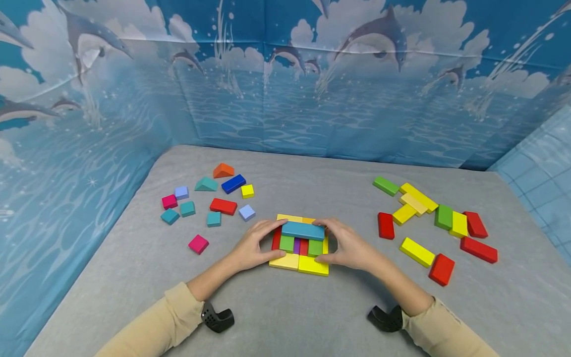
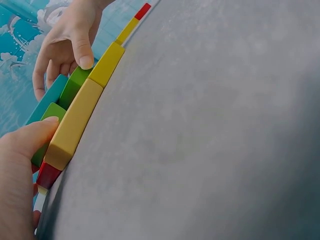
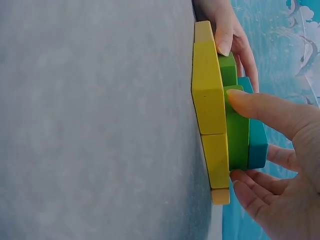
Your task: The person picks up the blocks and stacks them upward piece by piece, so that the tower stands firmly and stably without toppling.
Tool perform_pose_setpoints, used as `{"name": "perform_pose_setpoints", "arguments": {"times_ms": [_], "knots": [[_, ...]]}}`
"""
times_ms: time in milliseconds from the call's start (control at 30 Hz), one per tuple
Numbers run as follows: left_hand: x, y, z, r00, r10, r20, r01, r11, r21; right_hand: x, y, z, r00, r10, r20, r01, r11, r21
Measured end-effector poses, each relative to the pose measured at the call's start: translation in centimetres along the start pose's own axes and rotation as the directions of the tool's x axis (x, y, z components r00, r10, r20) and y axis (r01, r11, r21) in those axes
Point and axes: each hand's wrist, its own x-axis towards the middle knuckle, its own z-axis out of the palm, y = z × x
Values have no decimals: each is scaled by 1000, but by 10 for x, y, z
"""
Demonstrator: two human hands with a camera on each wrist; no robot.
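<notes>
A low structure of wooden blocks stands in front of me in the head view. Pale yellow (image 1: 284, 262) and bright yellow (image 1: 314, 267) blocks form its front bottom edge. On this layer lie a left green block (image 1: 287, 244) and a right green block (image 1: 315, 248), with purple (image 1: 296, 246) and red (image 1: 304, 247) showing between them. A long blue block (image 1: 303, 230) lies across the greens toward the back. My left hand (image 1: 252, 248) holds the left green block, thumb on its front end. My right hand (image 3: 285, 170) grips the right green block lengthwise between thumb and fingers.
Left of the structure, loose blocks lie scattered, among them a red block (image 1: 223, 206), a dark blue block (image 1: 234, 183) and a teal triangle (image 1: 206, 184). Several red, yellow and green blocks, including a yellow one (image 1: 417, 252), lie to the right. A dolphin-print curtain (image 1: 285, 114) hangs behind the grey surface.
</notes>
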Motion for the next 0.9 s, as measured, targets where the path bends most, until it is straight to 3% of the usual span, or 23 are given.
{"name": "perform_pose_setpoints", "arguments": {"times_ms": [133, 233, 367, 533, 667, 900], "knots": [[-1, 0, 0, 1000, -10, -1, 10, 1000, -4, 2, 4, -5, 1000, -20, 24, 19, 999, 33], [-1, -1, -1, 1000, -6, -2, 6, 1000, -2, 5, 17, -24, 1000, -17, 20, 15, 996, 87], [-1, -1, -1, 1000, 6, -4, -6, 1000, 0, 8, 50, -64, 992, 64, -112, -53, 994, 99], [-1, 0, -1, 1000, 12, -6, -12, 1000, 0, -1, 93, -104, 937, 241, -253, -230, 971, 73], [0, 1, -1, 1000, 11, -4, -11, 1000, 5, -17, 119, -122, 903, 341, -261, -333, 940, 76], [1, 2, -1, 1000, 0, 9, 0, 1000, 0, -50, 161, -130, 842, 479, -247, -493, 870, 7]]}}
